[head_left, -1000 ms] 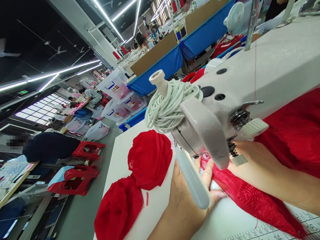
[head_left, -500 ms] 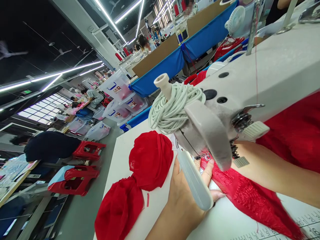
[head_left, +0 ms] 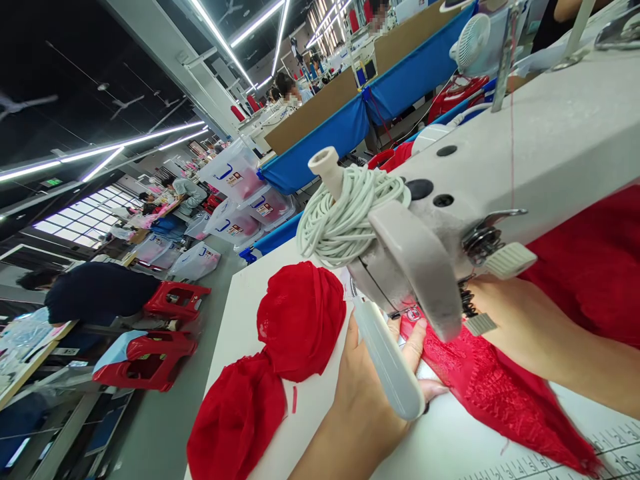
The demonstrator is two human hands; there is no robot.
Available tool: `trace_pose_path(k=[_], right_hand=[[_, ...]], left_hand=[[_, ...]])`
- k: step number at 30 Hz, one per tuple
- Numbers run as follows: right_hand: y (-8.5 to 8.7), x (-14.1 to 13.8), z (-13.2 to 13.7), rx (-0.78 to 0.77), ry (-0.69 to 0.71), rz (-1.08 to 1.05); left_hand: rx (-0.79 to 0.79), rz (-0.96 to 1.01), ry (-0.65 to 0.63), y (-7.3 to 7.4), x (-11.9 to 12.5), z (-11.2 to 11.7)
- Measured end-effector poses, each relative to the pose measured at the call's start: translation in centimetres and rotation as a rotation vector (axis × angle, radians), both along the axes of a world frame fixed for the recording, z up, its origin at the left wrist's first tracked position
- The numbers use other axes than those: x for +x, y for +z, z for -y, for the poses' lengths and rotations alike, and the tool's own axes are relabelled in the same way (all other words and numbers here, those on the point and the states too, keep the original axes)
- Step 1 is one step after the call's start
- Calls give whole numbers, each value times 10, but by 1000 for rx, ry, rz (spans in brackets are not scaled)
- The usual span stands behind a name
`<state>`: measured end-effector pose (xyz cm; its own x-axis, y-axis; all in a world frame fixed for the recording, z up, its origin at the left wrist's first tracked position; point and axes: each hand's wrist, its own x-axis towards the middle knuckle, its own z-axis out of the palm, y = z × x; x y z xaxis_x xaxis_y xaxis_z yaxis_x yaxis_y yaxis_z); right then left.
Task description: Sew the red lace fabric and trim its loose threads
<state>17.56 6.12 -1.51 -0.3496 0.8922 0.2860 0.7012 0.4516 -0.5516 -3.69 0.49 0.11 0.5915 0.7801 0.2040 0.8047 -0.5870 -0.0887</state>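
A strip of red lace fabric [head_left: 493,380] runs from under the sewing machine head [head_left: 425,267] down across the white table. My left hand [head_left: 373,380] lies flat beside the needle area, its stretched fingers apart and touching the fabric's near edge. A grey lever [head_left: 390,363] on the machine covers part of this hand. My right hand [head_left: 493,300] reaches in from the right behind the machine head, over the lace; its fingers are hidden. To the left of my left hand lie two rounded bundles of red fabric [head_left: 303,320], touching each other.
Coiled pale cord [head_left: 353,217] sits on the machine head. A printed ruler scale [head_left: 555,460] marks the table's near right. More red cloth [head_left: 595,260] lies under the machine arm. Beyond the table's left edge are red stools [head_left: 150,360], plastic bins [head_left: 235,173] and a seated person [head_left: 103,293].
My right hand and wrist have shifted slightly and more of the back of the hand shows. The lace has moved a little with it. My left hand stays in nearly the same place.
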Motion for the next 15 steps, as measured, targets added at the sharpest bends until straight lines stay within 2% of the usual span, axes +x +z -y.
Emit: trace_pose_path(k=[6,15], right_hand=[[0,-1,-1,-54,7,-1],[-4,-1,-1,-14,-4,-2]], left_hand=[[15,-16,-7,-2,-1,-1],[55,-20,-33,-4,-3,-1]])
